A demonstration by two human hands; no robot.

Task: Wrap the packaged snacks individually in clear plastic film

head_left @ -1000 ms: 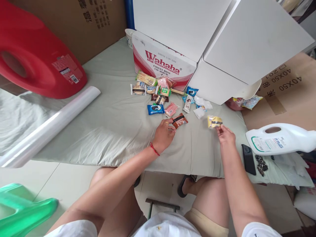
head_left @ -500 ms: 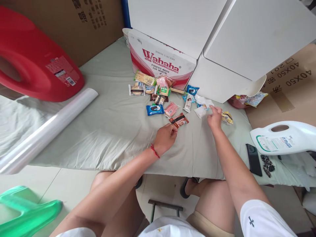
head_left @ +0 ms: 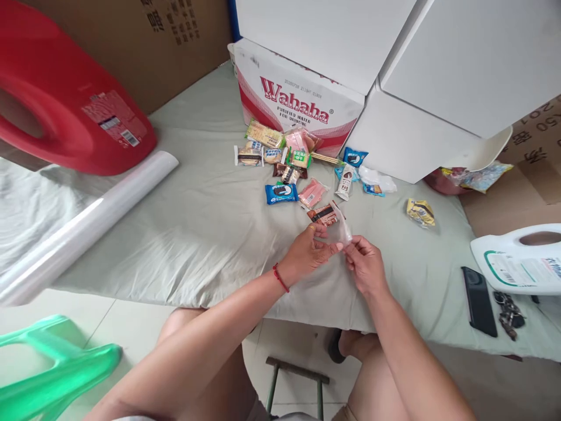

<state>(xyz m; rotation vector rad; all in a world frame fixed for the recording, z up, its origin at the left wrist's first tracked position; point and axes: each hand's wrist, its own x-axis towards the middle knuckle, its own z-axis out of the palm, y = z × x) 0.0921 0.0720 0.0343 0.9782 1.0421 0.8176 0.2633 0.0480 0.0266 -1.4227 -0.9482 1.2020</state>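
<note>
Head view: a flat brown wrapped snack (head_left: 322, 214) lies behind a crumpled clear plastic bag (head_left: 346, 231), clamped by the right hand (head_left: 366, 263)'s fingers; the left hand (head_left: 303, 256) touches it, fingers parted.

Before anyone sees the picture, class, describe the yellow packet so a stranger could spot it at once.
Find the large white bottle at the picture's right edge. Left of it, on the pale green cloth, lies the yellow packet, set apart from the snack pile.
</note>
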